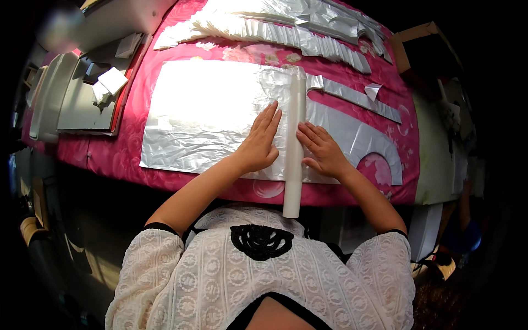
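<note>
A stack of thin, shiny white plastic bags (192, 132) lies flat on the table, its handle end with a curved cutout pointing right. Across it stands a long whitish roll or tube (294, 165), running from the far edge of the bags to past the table's near edge. My left hand (260, 137) rests flat on the bags just left of the tube, fingers stretched out and together. Close on the tube's right side, my right hand (322, 148) lies with its fingers extended, the fingertips at or near the tube. Neither hand grips anything.
A pink flowered cloth (220, 52) covers the table. Fanned rows of folded plastic bags (275, 34) lie along the far side. An open cardboard box (412, 38) stands at the far right. White paper pieces (111, 82) lie on a board at the left.
</note>
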The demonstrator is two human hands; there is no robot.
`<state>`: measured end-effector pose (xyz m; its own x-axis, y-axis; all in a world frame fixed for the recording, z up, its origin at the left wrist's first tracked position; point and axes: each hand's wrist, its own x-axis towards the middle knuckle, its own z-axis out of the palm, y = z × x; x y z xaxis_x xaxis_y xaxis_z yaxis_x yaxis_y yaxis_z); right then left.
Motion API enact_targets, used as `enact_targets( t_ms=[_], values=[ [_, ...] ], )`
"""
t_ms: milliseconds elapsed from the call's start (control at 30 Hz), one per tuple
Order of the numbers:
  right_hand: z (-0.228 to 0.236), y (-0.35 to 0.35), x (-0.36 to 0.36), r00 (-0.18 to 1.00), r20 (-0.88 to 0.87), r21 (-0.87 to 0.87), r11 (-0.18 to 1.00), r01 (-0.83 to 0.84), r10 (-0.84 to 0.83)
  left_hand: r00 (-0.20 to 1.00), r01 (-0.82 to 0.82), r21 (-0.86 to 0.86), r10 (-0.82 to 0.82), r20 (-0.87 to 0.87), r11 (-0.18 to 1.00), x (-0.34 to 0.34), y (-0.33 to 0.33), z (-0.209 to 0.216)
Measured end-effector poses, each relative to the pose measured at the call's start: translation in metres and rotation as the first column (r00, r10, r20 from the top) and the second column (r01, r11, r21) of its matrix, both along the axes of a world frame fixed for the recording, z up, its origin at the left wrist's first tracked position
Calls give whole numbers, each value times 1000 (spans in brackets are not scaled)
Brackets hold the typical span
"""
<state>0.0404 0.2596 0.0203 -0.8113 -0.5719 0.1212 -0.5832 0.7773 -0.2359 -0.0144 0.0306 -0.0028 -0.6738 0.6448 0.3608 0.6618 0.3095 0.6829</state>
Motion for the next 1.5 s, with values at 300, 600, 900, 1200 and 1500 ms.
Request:
enact_targets(
  t_ms=[300,600,900,1200,1500],
  values=[
    [24,-202,-54,836,-14,-513,714,-477,549,827,-538,97,502,254,837,15,-179,23],
    [-15,-218,-129,866,-157,-118,861,-494,476,663,-678,12,603,444,735,99,-240,22],
    [-25,-375,-135,952,-124,-410,888,208,-280,550,-759,-353,829,102,547,93,-224,11],
    [35,-298,-136,482,487,-593,-129,795,729,222,-518,544,-510,831,661,84,-206,56],
    [57,-224,-103,626,480,-691,-176,702,614,144,-425,404,-380,914,810,70,-135,72]
  ],
)
